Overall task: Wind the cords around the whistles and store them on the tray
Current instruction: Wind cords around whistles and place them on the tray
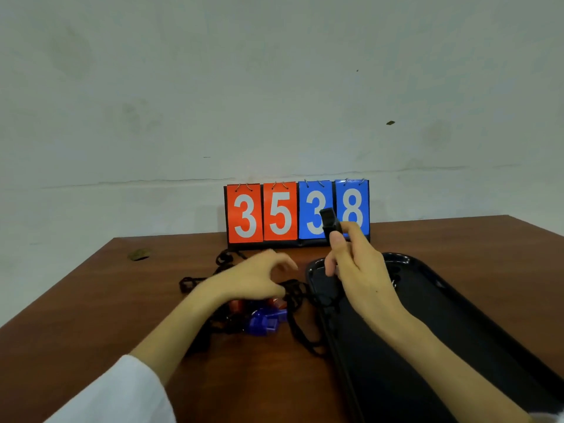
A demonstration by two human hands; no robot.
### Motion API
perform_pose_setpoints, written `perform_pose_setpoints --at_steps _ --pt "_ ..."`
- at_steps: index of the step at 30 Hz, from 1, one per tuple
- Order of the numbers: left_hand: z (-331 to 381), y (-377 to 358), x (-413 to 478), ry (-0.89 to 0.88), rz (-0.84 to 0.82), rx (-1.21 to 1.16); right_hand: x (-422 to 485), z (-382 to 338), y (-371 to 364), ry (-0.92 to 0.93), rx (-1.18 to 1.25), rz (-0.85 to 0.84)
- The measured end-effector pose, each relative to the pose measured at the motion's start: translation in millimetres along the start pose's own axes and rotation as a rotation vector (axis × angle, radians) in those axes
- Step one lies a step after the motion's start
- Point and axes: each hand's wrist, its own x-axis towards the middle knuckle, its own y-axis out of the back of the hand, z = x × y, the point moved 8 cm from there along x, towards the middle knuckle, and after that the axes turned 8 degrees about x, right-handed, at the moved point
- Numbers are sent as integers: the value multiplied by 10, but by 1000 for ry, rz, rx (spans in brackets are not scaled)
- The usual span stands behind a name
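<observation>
I see the black tray (451,294) on the 3 o'clock side of the worktop (122,300), its long side running from 12 to 6 o'clock. I cannot make out any contents against its dark floor.

The right hand (357,270) is raised over the tray's 12 o'clock end, fingers closed around a black whistle (330,222) that points upward.

The remaining blue whistles (262,322) and red whistles (238,305) lie heaped at the worktop centre, just beside the tray's 9 o'clock rim, tangled in black cords (300,331). One loop touches that rim.

The left hand (253,279) is over the heap, fingers loosely curved and gripping nothing visible.

A scoreboard (297,213) reading 35 38 stands at 12 o'clock, partly hidden by the black whistle.
</observation>
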Motion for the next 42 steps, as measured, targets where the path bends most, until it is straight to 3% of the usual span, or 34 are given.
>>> perform_pose_setpoints --at_steps 1,3,6,11,16,18,20,24,27,29,32,36,42 --pt "36 -111 26 -1 -50 103 4 -10 18 6 10 12" --pt "-13 -140 73 47 1 246 4 -4 25 12 -8 8" --pt "-127 -18 81 88 102 256 -6 65 22 6 -115 -24" --pt "-249 520 -59 179 356 -248 12 199 49 -21 -520 -43" --pt "-654 731 -213 312 547 -1233 25 322 63 -108 -846 -112" --pt "-823 751 -250 391 622 -1170 33 336 75 -117 -844 -105" --pt "-898 767 -255 458 624 -815 36 326 89 -109 -674 -65" --pt "-595 532 -102 360 246 -305 50 243 26 -150 48 -42" --pt "-237 385 -67 244 98 18 48 170 -37 -183 365 -51" --pt "100 286 -74 103 38 -107 53 178 10 -210 441 22" --pt "681 -1 -104 -67 -155 -654 40 204 175 -263 435 164" --pt "944 -255 26 -8 -167 -985 -12 290 382 -280 496 293" --pt "687 -76 -67 5 -128 -726 -94 551 464 -466 741 311"
